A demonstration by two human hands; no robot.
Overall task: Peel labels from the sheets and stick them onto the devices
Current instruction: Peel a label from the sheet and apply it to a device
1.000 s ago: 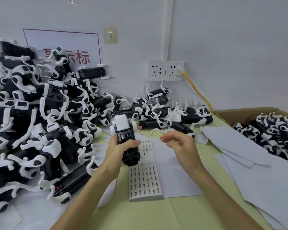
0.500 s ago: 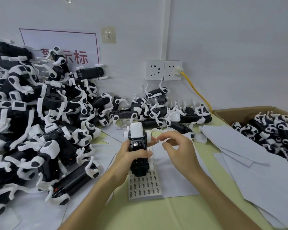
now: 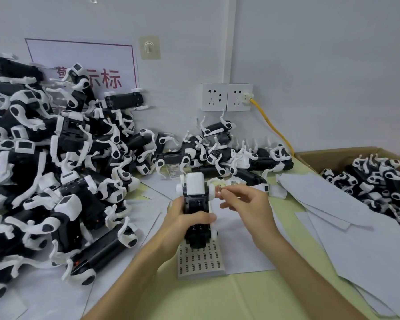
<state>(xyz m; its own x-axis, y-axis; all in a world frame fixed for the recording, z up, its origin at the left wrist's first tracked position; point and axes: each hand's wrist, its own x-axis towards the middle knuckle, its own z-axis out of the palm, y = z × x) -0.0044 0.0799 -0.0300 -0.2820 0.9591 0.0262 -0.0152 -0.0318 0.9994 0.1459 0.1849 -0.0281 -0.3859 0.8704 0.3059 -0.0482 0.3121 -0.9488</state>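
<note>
Currently L hand (image 3: 183, 224) fingers grip one device (image 3: 195, 204) over the label sheet (image 3: 201, 259) on counter (image 3: 194, 301), R hand (image 3: 247, 204) fingers pinch a peeled label (image 3: 219, 188) beside it, not yet stuck; big pile (image 3: 56, 169) prob. undone.

Two white plastic wall sockets (image 3: 226, 97) sit above the far edge of the pale green tabletop (image 3: 252, 296), a yellow cable (image 3: 274, 126) plugged into the right one. A brown cardboard box (image 3: 328, 160) fills the far right corner.
</note>
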